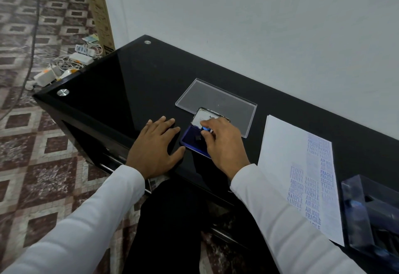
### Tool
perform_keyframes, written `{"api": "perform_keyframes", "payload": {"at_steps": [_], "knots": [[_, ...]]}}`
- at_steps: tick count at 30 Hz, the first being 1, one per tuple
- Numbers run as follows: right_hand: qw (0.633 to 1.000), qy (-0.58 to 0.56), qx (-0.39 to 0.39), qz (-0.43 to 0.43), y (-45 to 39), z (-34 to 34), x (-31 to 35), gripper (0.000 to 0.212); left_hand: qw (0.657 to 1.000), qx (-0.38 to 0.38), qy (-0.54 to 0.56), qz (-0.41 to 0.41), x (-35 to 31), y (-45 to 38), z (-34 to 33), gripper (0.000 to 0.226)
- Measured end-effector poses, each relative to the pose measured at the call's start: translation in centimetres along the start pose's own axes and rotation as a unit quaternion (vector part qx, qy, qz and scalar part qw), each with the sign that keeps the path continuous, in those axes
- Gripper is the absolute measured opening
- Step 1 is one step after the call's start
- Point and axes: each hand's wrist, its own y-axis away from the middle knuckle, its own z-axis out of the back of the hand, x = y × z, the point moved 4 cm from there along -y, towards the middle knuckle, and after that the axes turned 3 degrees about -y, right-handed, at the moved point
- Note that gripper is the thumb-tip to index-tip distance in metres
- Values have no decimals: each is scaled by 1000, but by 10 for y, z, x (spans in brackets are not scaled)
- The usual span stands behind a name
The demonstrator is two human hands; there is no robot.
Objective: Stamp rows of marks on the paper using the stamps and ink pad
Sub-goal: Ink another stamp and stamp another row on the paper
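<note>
Small blue-handled stamp (205, 130) sits pinched in the right hand (224, 144), fingers curled round it, its base pressed on the open blue ink pad (190, 142) at frame centre; the hand hides most of the pad and its lid's label. At 9 o'clock the left hand (155, 146) lies flat on the glossy black worktop (121, 92), fingers spread. At 12 a clear plastic lid (218, 98). At 3 the white paper (287, 155) carries blurred blue rows. At 4 a clear stamp case (371, 215), cut off.
</note>
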Motion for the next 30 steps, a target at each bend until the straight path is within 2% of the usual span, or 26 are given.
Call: {"api": "perform_keyframes", "payload": {"at_steps": [8, 12, 23, 30], "knots": [[1000, -21, -19, 13, 3, 5, 3, 27, 1000, 1, -2, 2, 0, 0, -1, 74], [999, -42, -4, 1, 3, 10, 3, 25, 1000, 5, -5, 5, 1, 0, -2, 75], [1000, -21, -15, 14, -2, 5, -3, 30, 1000, 4, 9, 4, -1, 1, 0, 77], [999, -51, -16, 3, 1, 9, -4, 29, 1000, 6, 0, 7, 0, 1, -2, 76]]}}
